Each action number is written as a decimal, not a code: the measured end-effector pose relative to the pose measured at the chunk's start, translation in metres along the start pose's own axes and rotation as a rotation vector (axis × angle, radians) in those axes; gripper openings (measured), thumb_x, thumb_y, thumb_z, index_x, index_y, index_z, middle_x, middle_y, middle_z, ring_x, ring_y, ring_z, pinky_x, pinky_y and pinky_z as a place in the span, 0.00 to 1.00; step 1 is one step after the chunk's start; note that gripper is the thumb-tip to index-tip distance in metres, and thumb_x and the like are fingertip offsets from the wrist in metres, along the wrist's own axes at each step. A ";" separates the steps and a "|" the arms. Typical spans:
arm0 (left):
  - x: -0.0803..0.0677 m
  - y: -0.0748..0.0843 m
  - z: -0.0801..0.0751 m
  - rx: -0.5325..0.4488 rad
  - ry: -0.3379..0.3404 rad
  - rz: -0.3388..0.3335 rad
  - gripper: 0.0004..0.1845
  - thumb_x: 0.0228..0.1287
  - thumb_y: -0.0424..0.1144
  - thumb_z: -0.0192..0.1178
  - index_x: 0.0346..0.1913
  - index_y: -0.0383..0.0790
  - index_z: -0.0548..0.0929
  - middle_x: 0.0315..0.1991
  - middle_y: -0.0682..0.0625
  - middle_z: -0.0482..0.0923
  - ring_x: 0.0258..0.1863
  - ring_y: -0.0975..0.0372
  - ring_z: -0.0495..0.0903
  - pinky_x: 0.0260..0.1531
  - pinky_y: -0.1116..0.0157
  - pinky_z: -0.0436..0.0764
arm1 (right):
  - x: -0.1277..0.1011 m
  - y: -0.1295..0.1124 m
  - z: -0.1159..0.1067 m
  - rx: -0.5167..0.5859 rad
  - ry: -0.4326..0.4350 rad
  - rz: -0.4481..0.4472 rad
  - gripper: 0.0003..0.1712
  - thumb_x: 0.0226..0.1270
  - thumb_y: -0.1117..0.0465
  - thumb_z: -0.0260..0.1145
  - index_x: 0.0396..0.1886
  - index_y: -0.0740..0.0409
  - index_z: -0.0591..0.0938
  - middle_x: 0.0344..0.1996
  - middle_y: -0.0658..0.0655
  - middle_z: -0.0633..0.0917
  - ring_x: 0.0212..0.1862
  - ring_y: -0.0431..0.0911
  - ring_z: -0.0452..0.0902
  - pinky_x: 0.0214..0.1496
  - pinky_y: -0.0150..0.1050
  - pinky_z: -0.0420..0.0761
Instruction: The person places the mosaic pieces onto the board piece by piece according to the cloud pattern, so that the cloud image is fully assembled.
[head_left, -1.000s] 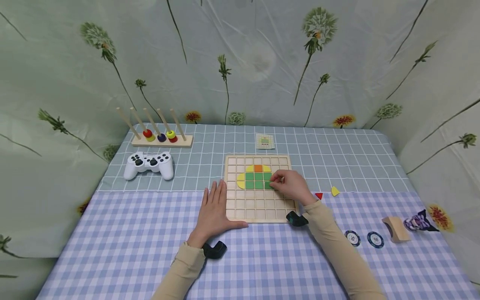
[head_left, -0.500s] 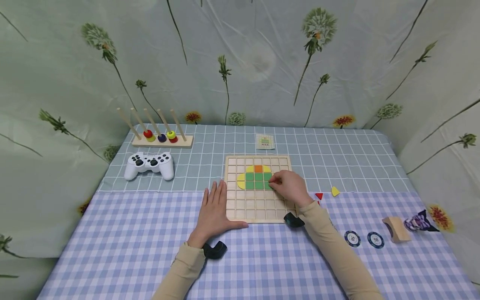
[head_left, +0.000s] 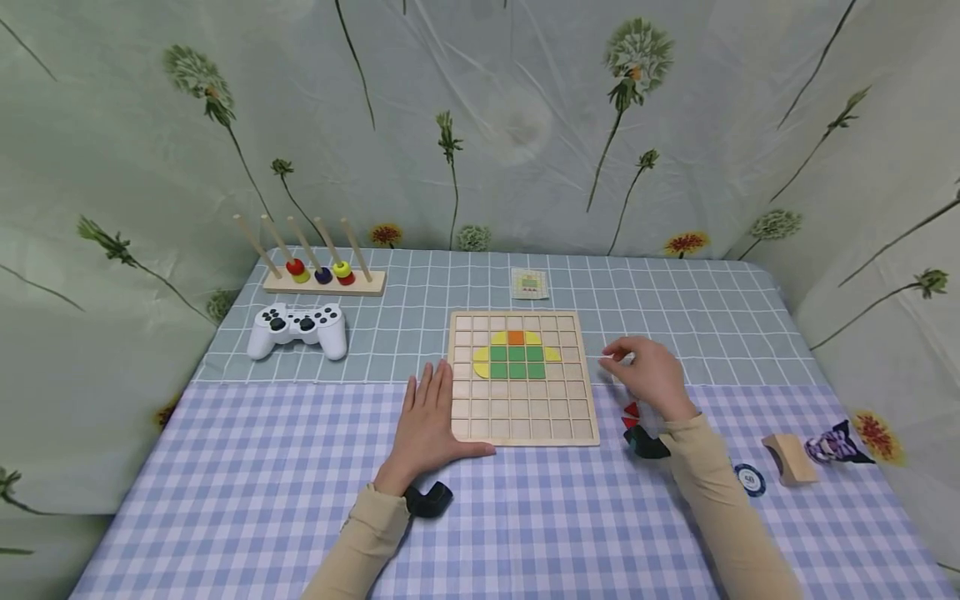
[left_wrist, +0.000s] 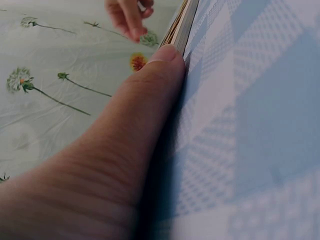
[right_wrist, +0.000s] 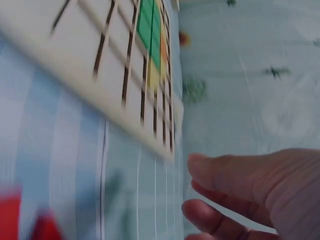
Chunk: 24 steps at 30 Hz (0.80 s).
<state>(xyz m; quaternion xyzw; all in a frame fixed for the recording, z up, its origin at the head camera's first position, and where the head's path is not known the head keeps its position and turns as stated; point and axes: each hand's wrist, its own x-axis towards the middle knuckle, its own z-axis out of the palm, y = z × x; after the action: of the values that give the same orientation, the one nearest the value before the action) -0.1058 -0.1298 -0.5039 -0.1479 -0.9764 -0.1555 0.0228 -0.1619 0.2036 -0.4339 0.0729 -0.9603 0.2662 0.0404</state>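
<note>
While the left hand (head_left: 427, 425) lies flat against the board's (head_left: 522, 417) 9 o'clock edge, the right hand (head_left: 648, 375) hovers at its 3 o'clock, fingers loosely curled, empty as far as shows. Board lies square on the counter (head_left: 262, 467), nearly equal-sided. Probably light, stiff wood; best gripped by opposite edges.

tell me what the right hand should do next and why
Probably lower the right hand onto the red triangle pieces just beneath it and pinch one. It hovers empty off the wooden grid board, where a yellow piece now lies right of the green squares; the left hand steadies the board.
</note>
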 end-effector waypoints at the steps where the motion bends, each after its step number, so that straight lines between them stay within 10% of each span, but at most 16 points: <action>1: 0.000 0.000 0.000 0.000 -0.003 -0.001 0.73 0.35 0.81 0.56 0.74 0.31 0.42 0.75 0.40 0.41 0.73 0.50 0.35 0.68 0.53 0.33 | -0.002 0.006 -0.005 -0.012 0.013 0.022 0.11 0.60 0.57 0.69 0.37 0.60 0.86 0.30 0.56 0.83 0.25 0.47 0.75 0.19 0.38 0.68; 24: 0.001 0.001 0.000 0.013 -0.022 -0.007 0.73 0.36 0.82 0.55 0.74 0.31 0.41 0.75 0.40 0.39 0.73 0.51 0.34 0.68 0.52 0.33 | -0.028 0.060 -0.030 -0.095 -0.147 0.339 0.20 0.54 0.57 0.72 0.37 0.69 0.80 0.29 0.61 0.79 0.33 0.55 0.72 0.33 0.47 0.69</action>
<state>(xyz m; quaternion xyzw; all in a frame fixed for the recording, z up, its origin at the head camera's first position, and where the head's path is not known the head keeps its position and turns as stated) -0.1066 -0.1291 -0.5033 -0.1458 -0.9782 -0.1474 0.0127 -0.1424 0.2731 -0.4417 -0.0726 -0.9707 0.2176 -0.0719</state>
